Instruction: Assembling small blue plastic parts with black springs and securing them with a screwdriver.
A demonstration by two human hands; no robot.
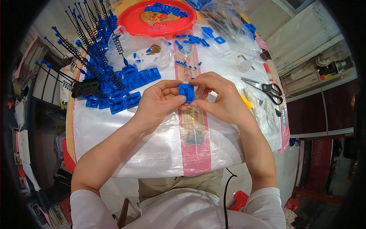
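Over the middle of the table, my left hand [164,98] pinches a small blue plastic base [186,92] along its left side, thumb in front. From the right, my right hand [216,94] has thumb and forefinger at the right edge of that same piece. A little blue tip shows by the right forefinger; what it belongs to is hidden. Beyond my hands lies a short row of tiny blue caps [188,64]. To the left stand several blue bases [131,79], many carrying black coil springs [116,42] with rods topped by blue balls.
A red tray [133,23] with blue parts sits at the back. Brass pins [154,49] lie on a clear plastic bag [133,42]. Blue pegs [195,40] lie behind the caps. Scissors [267,89], a red marker [268,71] and white gloves [263,110] are at the right.
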